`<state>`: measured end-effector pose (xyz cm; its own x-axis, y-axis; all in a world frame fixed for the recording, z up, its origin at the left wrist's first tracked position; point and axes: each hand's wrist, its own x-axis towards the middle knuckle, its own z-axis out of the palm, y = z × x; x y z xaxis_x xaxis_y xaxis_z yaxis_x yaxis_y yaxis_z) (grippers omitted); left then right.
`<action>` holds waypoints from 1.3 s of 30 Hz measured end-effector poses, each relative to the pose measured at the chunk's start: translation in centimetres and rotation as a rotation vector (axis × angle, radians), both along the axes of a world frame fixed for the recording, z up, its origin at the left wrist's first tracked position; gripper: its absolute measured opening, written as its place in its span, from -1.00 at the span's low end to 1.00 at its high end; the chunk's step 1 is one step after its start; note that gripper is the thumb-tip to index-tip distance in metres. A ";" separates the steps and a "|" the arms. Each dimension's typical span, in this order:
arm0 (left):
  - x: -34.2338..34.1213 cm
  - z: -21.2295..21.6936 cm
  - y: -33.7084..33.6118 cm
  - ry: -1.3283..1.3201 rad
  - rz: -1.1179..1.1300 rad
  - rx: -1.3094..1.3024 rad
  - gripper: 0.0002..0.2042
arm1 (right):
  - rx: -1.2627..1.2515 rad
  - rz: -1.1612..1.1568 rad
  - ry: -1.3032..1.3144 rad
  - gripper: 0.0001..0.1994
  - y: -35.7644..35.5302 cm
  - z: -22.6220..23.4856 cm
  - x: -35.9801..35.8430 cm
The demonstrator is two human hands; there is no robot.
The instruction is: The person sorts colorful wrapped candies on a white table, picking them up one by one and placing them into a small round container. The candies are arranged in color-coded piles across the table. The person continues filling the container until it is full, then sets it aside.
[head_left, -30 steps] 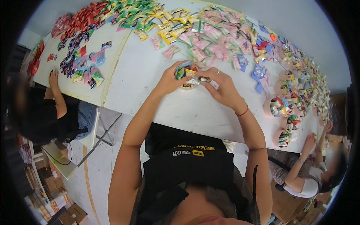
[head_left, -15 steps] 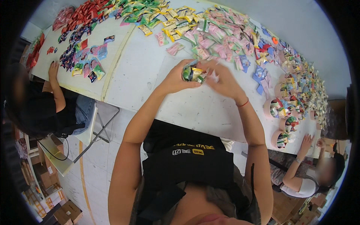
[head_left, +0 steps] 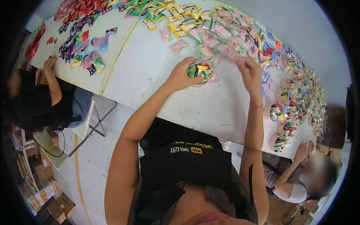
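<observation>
My left hand (head_left: 186, 75) is curled round the side of a small round tub (head_left: 199, 84), low over the white table. Several wrapped snacks (head_left: 200, 71) in green, yellow, white and red fill it. A pink packet (head_left: 214, 77) shows at the tub's right edge. My right hand (head_left: 250, 75) is apart from the tub, at the near right side of a heap of pink packets (head_left: 227, 32). Its fingers are pinched together, and a pinkish blur beside the fingertips hides what they hold, if anything.
Yellow packets (head_left: 183, 24) and red ones (head_left: 77, 13) lie along the far edge. Filled pink tubs (head_left: 276, 112) crowd the right side. One co-worker's hand (head_left: 50, 63) rests at the left table edge; another's hand (head_left: 301, 150) is at the right.
My right hand has left the tub's mouth and moved right to the pink heap. The tub in my left hand has shifted slightly right, and its contents show more fully.
</observation>
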<state>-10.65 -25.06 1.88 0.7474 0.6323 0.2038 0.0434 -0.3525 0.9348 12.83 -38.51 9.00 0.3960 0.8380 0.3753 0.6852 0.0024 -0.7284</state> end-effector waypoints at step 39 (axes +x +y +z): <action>-1.0 0.7 1.3 -0.026 -0.274 -0.339 -0.26 | 0.226 0.372 0.393 -0.78 10.6 3.3 -4.4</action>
